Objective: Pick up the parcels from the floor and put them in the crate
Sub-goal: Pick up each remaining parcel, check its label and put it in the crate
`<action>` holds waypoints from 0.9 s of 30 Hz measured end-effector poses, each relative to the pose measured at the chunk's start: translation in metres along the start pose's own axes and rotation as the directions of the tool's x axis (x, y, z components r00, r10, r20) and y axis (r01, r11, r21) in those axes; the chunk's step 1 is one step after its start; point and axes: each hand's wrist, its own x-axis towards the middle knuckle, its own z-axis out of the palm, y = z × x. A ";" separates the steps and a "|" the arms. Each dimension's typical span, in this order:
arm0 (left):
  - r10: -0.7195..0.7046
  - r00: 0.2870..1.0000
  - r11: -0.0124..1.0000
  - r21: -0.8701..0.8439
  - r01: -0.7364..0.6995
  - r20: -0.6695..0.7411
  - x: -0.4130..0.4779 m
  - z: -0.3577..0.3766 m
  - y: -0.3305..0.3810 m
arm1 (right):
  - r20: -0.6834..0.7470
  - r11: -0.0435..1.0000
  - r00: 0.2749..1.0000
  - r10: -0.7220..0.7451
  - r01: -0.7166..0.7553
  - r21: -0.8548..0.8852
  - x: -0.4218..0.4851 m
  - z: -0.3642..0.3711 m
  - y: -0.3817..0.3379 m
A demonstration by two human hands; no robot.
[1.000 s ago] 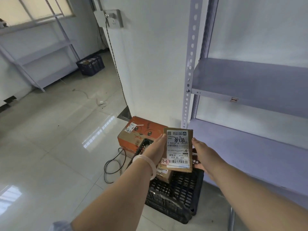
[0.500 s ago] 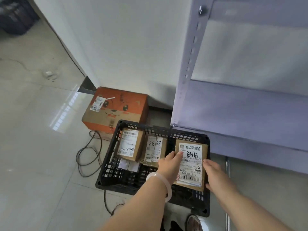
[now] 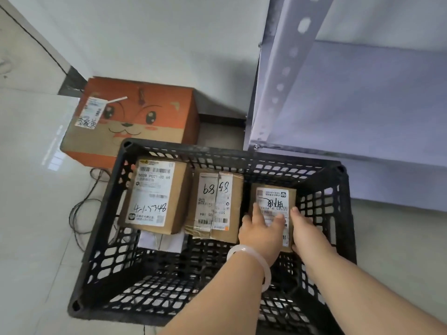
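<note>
A black plastic crate [image 3: 101,240] stands on the tiled floor below me. Inside it lie three brown labelled parcels side by side. The left parcel [image 3: 154,194] bears handwritten numbers, and so does the middle parcel [image 3: 215,201]. The right parcel [image 3: 274,198] sits low in the crate's right part. My left hand [image 3: 262,234], with a white bangle on the wrist, lies on its label and left edge. My right hand [image 3: 307,232] grips its right edge. Both hands hold this parcel.
A large orange box [image 3: 135,117] with a cartoon face stands on the floor behind the crate, against the white wall. A grey metal shelf rack [image 3: 362,105] rises at the right. A black cable [image 3: 79,213] loops on the floor left of the crate.
Both hands lowered the parcel from chest height down into the crate's right part. My view tilted down and closer to the crate.
</note>
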 end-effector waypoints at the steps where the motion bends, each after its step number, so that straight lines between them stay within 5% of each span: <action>1: -0.011 1.000 1.000 0.016 0.011 -0.009 0.007 0.002 0.001 | 0.011 1.000 1.000 0.000 -0.001 0.006 0.007 0.004 -0.001; 9: -0.027 0.991 1.000 -0.015 0.025 -0.132 0.022 0.018 0.002 | 0.047 0.987 0.992 -0.118 0.112 0.116 0.023 0.011 0.003; 18: 0.100 0.976 0.993 -0.046 -0.111 -0.194 -0.004 0.010 0.014 | 0.149 0.997 0.988 0.029 -0.039 0.068 0.014 0.002 -0.013; 27: 0.127 0.976 0.971 -0.181 -0.159 -0.178 -0.089 -0.055 0.053 | 0.100 0.973 0.972 -0.212 0.201 0.113 -0.090 -0.047 -0.048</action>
